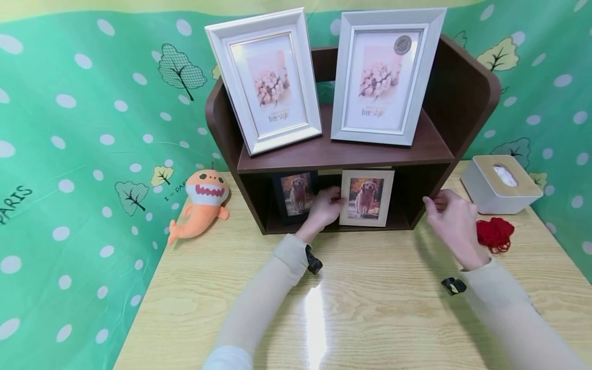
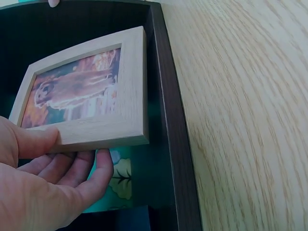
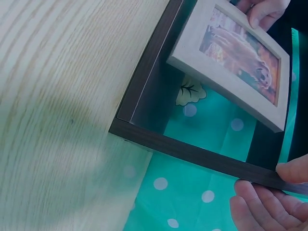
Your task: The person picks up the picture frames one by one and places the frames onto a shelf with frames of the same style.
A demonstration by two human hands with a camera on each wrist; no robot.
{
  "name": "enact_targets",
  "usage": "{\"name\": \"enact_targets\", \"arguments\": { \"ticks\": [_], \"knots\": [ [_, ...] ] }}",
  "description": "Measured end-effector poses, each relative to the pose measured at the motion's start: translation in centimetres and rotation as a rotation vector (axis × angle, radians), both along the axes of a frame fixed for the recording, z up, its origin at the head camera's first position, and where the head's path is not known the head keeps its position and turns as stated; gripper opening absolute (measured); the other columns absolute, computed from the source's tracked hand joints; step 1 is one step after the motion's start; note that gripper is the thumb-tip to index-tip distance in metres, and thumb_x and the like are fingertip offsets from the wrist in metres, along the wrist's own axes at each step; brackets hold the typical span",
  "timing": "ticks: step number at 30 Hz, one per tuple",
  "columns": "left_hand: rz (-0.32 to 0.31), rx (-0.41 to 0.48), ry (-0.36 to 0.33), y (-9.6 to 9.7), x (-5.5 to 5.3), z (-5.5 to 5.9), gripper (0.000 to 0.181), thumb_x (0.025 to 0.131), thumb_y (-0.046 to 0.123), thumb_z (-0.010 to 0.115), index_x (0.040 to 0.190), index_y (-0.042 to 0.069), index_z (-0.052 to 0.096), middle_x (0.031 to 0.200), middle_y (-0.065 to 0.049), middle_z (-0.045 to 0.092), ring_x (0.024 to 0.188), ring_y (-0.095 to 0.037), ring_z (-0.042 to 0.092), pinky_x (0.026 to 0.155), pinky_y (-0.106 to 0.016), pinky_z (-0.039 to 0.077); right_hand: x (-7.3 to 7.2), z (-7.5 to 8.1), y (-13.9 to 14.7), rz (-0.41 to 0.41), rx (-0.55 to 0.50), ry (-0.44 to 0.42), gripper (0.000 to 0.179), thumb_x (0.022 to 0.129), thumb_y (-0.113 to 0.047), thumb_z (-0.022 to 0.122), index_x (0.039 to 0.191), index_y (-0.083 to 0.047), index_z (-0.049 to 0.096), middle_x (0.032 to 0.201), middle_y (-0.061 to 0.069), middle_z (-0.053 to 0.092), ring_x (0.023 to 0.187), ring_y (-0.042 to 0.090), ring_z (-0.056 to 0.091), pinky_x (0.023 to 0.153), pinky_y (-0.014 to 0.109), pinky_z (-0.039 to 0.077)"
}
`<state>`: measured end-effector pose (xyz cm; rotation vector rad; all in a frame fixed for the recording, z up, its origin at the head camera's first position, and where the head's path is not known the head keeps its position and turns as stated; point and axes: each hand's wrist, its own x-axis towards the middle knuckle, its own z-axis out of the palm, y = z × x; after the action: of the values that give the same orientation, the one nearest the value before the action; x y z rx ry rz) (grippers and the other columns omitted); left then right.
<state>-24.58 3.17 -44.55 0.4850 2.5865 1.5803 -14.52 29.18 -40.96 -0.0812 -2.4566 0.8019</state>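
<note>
A light wooden photo frame point(image 1: 366, 198) with a dog picture stands in the lower compartment of a dark brown shelf point(image 1: 347, 156). My left hand point(image 1: 325, 208) grips its left edge; in the left wrist view, the thumb lies on the front of the frame point(image 2: 127, 108) and the fingers are behind. My right hand point(image 1: 453, 223) holds the shelf's right side panel. In the right wrist view, that hand point(image 3: 274, 202) has its thumb inside the panel point(image 3: 192, 154) and fingers outside. A black photo frame point(image 1: 279, 200) with a similar picture stands left of my left hand.
Two larger frames, one white point(image 1: 240, 92) and one pale grey point(image 1: 339, 85), stand on the upper shelf. An orange plush shark point(image 1: 203, 213) sits at left. At right are a tissue box point(image 1: 495, 190) and red yarn point(image 1: 495, 234). Green patterned cloth point(image 1: 83, 169) hangs behind the table point(image 1: 370, 308).
</note>
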Motion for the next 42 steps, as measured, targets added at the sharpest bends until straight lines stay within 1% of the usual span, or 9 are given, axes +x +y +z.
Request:
{"name": "enact_targets", "arguments": {
  "ticks": [4,13,17,21,28,33,36,40,42],
  "knots": [
    [0.000,-0.003,-0.016,0.0,-0.2,0.0,0.021,0.094,0.010,0.061,0.113,0.003,0.064,0.103,-0.007,0.067,0.092,-0.017,0.062,0.075,-0.024,0.051,0.0,0.1,-0.1,0.008,-0.002,-0.005,0.026,0.092,-0.019,0.060,0.087,0.007,0.063,0.082,0.026,0.066,0.074,0.039,0.062,0.082,0.054,0.034],
    [0.004,-0.095,0.052,0.3,-0.7,0.2,0.023,0.094,0.014,0.061,0.115,0.004,0.064,0.104,-0.006,0.067,0.092,-0.016,0.063,0.075,-0.023,0.051,0.1,0.0,0.0,0.000,0.000,-0.012,0.026,0.092,-0.018,0.060,0.088,0.008,0.063,0.083,0.027,0.065,0.074,0.040,0.061,0.082,0.054,0.036],
    [0.020,-0.096,0.046,0.5,-0.9,0.1,0.021,0.094,0.013,0.061,0.112,0.003,0.065,0.103,-0.007,0.068,0.092,-0.018,0.063,0.075,-0.024,0.051,0.0,-0.1,0.0,-0.003,0.006,-0.001,0.025,0.092,-0.017,0.060,0.087,0.007,0.063,0.082,0.026,0.066,0.074,0.039,0.062,0.081,0.053,0.037],
    [0.032,-0.114,0.037,0.6,-1.1,-0.1,0.018,0.094,0.014,0.061,0.109,0.005,0.066,0.100,-0.006,0.067,0.090,-0.018,0.063,0.074,-0.025,0.051,0.0,-0.1,0.0,0.001,0.002,0.003,0.025,0.092,-0.017,0.061,0.086,0.007,0.063,0.082,0.026,0.066,0.074,0.039,0.062,0.080,0.052,0.037],
    [0.045,-0.139,0.022,0.9,-1.3,-0.2,0.016,0.095,0.016,0.060,0.108,0.007,0.065,0.097,-0.004,0.066,0.086,-0.017,0.061,0.071,-0.027,0.050,0.2,0.0,0.0,-0.002,-0.007,-0.036,0.027,0.093,-0.019,0.060,0.091,0.008,0.063,0.086,0.026,0.066,0.076,0.039,0.062,0.081,0.054,0.039],
    [0.042,-0.162,0.032,0.8,-1.5,-0.3,0.014,0.096,0.017,0.059,0.105,0.008,0.065,0.094,-0.002,0.065,0.081,-0.015,0.059,0.068,-0.027,0.049,0.1,-0.1,-0.1,-0.002,0.001,-0.041,0.027,0.093,-0.018,0.060,0.092,0.008,0.063,0.086,0.026,0.065,0.076,0.040,0.061,0.082,0.056,0.038],
    [0.034,-0.164,0.043,0.8,-1.5,-0.3,0.013,0.097,0.018,0.057,0.102,0.008,0.064,0.092,-0.003,0.064,0.075,-0.015,0.057,0.064,-0.027,0.047,0.0,-0.2,-0.1,-0.002,0.010,-0.022,0.026,0.092,-0.018,0.060,0.090,0.008,0.063,0.084,0.026,0.066,0.076,0.039,0.061,0.080,0.054,0.037],
    [0.024,-0.147,0.050,0.7,-1.4,-0.3,0.017,0.098,0.018,0.056,0.107,0.007,0.065,0.095,-0.005,0.065,0.076,-0.016,0.059,0.065,-0.027,0.049,0.0,-0.3,0.0,-0.003,0.017,0.013,0.025,0.092,-0.017,0.061,0.086,0.007,0.063,0.080,0.024,0.066,0.072,0.038,0.062,0.077,0.052,0.039],
    [0.029,-0.142,0.055,0.8,-1.4,-0.4,0.020,0.097,0.017,0.056,0.112,0.007,0.065,0.098,-0.006,0.066,0.081,-0.016,0.061,0.069,-0.028,0.050,0.0,-0.3,0.0,0.000,0.013,0.015,0.025,0.092,-0.018,0.061,0.086,0.007,0.063,0.080,0.024,0.066,0.072,0.038,0.062,0.077,0.052,0.039]
  ]
}}
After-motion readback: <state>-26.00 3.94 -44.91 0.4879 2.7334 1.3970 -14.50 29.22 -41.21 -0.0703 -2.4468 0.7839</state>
